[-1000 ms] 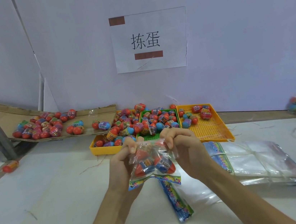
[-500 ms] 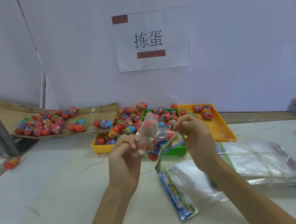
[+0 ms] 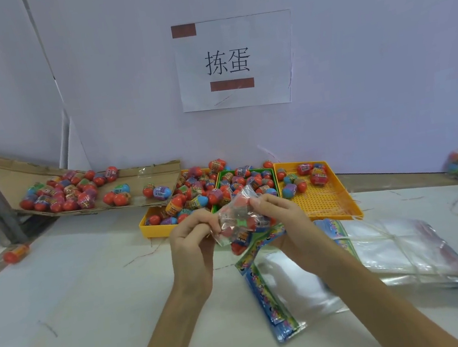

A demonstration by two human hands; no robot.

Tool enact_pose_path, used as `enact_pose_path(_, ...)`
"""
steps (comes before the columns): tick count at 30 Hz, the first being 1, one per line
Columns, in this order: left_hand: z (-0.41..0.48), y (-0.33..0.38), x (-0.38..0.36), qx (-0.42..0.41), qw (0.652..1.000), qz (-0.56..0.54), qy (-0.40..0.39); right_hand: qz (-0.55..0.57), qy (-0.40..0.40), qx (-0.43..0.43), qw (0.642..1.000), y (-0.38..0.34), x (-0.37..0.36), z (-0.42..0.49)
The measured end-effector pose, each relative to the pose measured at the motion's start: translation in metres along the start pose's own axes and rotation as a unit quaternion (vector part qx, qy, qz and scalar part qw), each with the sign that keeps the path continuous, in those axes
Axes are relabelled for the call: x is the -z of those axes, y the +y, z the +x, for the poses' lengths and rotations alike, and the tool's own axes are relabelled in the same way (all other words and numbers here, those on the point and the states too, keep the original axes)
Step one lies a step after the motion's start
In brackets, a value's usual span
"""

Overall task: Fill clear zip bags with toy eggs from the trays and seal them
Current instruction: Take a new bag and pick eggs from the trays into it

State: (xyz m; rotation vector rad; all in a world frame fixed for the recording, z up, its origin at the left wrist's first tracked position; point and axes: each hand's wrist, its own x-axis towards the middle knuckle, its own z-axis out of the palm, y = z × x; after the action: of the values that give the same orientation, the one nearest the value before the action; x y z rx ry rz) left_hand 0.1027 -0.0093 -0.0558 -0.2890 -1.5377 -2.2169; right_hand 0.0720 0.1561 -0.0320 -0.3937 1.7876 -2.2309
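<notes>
A white tabletop [image 3: 90, 279] carries a cardboard sheet [image 3: 147, 181] strewn with toy eggs, three trays and a stack of empty bags [image 3: 401, 249]. The left yellow tray [image 3: 149, 230] and green tray [image 3: 273, 171] are heaped with eggs; the right yellow tray [image 3: 324, 198] holds only a few. A filled zip bag [image 3: 241, 221] is held above the trays, pinched at its edges by the left hand [image 3: 191, 242] and right hand [image 3: 284, 224]. For a good seal, the strip should be pressed along its whole length, the eggs kept clear.

head-worn view looks down, close over table [image 3: 63, 297].
</notes>
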Motion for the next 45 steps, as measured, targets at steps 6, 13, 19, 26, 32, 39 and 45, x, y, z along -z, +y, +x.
enact_pose_path(6,-0.002,0.002,0.0,-0.003,1.0,-0.03,-0.007,0.098,0.0,-0.067,0.993,0.002,-0.01,-0.003)
enact_pose_path(13,-0.004,-0.003,-0.002,0.023,0.999,0.021,-0.017,0.112,0.045,-0.024,0.992,0.004,-0.005,0.003)
enact_pose_path(19,-0.004,-0.003,-0.003,0.045,0.996,0.065,-0.04,0.168,0.018,-0.054,0.984,0.004,0.002,0.003)
enact_pose_path(26,-0.004,-0.001,-0.008,0.12,0.99,0.041,-0.059,0.184,0.018,-0.048,0.982,0.003,0.006,0.003)
enact_pose_path(32,-0.006,-0.002,-0.01,0.167,0.978,0.061,-0.105,0.121,0.045,-0.009,0.992,-0.002,0.005,0.003)
enact_pose_path(39,-0.004,-0.004,-0.009,0.168,0.983,0.05,-0.057,-0.154,0.214,0.153,0.952,-0.003,0.005,0.003)
enact_pose_path(45,-0.003,-0.007,-0.007,0.159,0.983,0.086,-0.027,-0.355,0.182,0.365,0.841,0.002,0.008,0.001)
